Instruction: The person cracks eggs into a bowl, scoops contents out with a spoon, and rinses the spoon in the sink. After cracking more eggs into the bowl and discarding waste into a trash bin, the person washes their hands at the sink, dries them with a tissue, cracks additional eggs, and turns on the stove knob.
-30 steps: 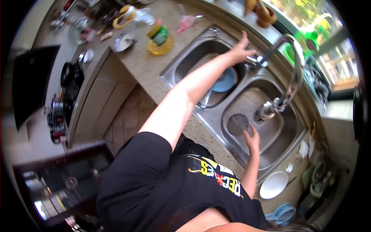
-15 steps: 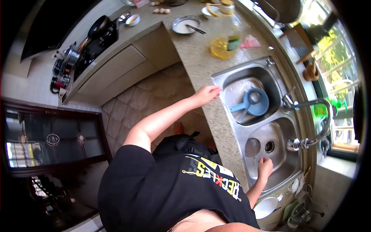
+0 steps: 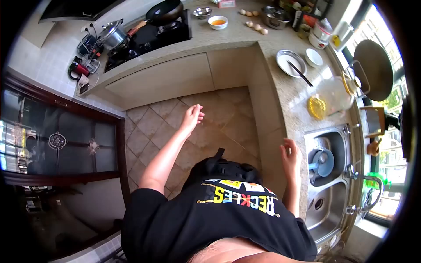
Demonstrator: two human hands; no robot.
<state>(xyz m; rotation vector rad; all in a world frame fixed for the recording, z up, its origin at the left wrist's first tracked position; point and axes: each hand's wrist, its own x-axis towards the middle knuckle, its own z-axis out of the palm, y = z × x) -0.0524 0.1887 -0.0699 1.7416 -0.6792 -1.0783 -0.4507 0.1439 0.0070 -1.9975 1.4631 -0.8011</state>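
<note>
My left hand is over the floor in front of my body, its fingers loosely bent, holding nothing. My right hand, fingers a little apart, is nearest the counter edge, left of the double sink, and also holds nothing. A blue handled strainer or pan lies in the upper basin with a small round piece in it. The faucet stands behind the sink. Beyond the sink is a large bottle of yellow oil, near a plate with black chopsticks.
Cabinets run below the far counter. On it are a black stove with a wok, a silver pot, a bowl of orange liquid and several eggs. A dark glass door stands at left.
The view has turned from the sink toward the stove and floor. Both my hands have left the sink; my left hand is now over the floor, my right beside the counter.
</note>
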